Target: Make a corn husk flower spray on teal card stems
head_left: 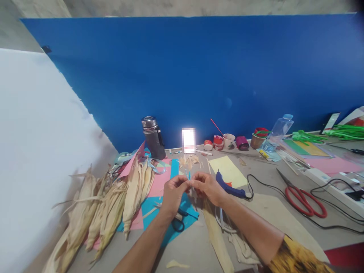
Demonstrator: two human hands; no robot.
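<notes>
My left hand (172, 192) and my right hand (209, 187) meet at the middle of the table, with thumbs and fingers pinched together. Between the fingertips of both is a thin light-blue strip (189, 174), its top poking up. Something pale hangs just under the fingers, too blurred to name. Partly behind my left wrist, black-handled scissors (178, 224) lie on blue paper (166, 237). A long dry corn husk (214, 235) stretches below my right hand. Beside that hand rests a blue glue gun (231, 189) on its side.
Bundles of dry corn husks (108, 212) fill the left side. A dark thermos (153, 138) stands at the back near a glowing, blurred-out screen (189, 140). Paint jars (218, 142) line the blue panel. Red-handled scissors (305, 201), a power strip (332, 189) and cords lie right.
</notes>
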